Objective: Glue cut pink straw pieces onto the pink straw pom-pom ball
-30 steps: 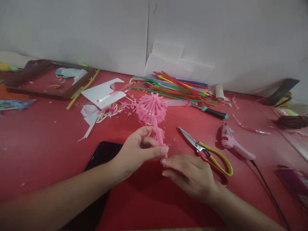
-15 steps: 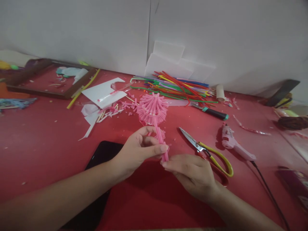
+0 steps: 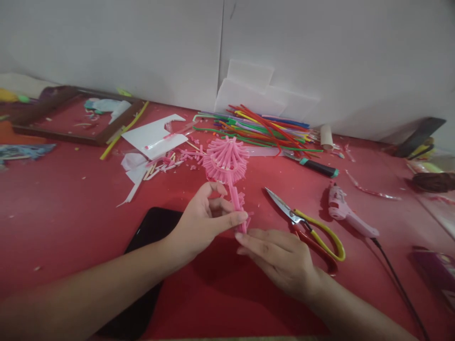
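A pink pipe-cleaner piece (image 3: 227, 158), with a round fanned top and a narrow stem, stands out in front of me in the head view. My left hand (image 3: 211, 215) pinches its stem between thumb and fingers, the thumb lying across the front. Just below, my right hand (image 3: 279, 255) has its fingertips closed on the bottom end of the stem. Part of the piece behind the left fingers is hidden. A black phone-like slab (image 3: 156, 227) lies partly under my left forearm.
Scissors (image 3: 295, 218) and a pink glue gun (image 3: 348, 208) with a cord lie to the right. Behind are a cutter knife (image 3: 318, 166), a cardboard tube (image 3: 326, 137) and colourful pipe cleaners (image 3: 259, 125). A brown frame (image 3: 57, 135) and white paper scraps (image 3: 156, 137) sit left.
My right fingertips have shifted slightly left and up at the stem's bottom end. The left hand keeps its pinch, with the pink piece almost unmoved.
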The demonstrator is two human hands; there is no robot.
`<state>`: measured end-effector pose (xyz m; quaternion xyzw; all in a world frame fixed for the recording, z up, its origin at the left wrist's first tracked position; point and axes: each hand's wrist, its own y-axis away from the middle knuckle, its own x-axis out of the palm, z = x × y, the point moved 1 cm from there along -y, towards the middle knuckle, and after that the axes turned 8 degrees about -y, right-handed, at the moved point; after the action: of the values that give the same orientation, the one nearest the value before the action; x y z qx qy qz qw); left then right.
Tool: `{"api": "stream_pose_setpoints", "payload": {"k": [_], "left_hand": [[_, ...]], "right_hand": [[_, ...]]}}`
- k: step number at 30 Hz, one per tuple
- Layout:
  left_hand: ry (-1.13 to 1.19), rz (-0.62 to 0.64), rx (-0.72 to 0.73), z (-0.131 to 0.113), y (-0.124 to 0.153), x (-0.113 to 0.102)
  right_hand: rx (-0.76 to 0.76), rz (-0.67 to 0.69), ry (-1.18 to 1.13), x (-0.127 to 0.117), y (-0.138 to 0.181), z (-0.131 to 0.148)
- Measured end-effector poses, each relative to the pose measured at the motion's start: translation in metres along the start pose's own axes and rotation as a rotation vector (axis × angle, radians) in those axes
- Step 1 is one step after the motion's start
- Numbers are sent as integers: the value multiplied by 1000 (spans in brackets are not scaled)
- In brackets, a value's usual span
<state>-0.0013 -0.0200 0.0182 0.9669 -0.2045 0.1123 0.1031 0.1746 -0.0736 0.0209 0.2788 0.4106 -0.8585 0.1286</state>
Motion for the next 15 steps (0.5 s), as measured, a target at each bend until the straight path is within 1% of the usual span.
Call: {"api": "stream_pose_setpoints", "payload": {"k": [4, 7, 10, 15], "left_hand": [[-7, -11, 87, -2, 1, 2], [-96, 0, 118, -5, 3, 4], [-186, -3, 103, -7, 4, 4], [-198, -17, 59, -4, 5, 2]], "right_hand": [[38, -27, -36, 2, 0, 1], [67, -55, -55, 4, 0, 1], [67, -59, -60, 6, 0, 1], [62, -68, -36, 5, 0, 0]]}}
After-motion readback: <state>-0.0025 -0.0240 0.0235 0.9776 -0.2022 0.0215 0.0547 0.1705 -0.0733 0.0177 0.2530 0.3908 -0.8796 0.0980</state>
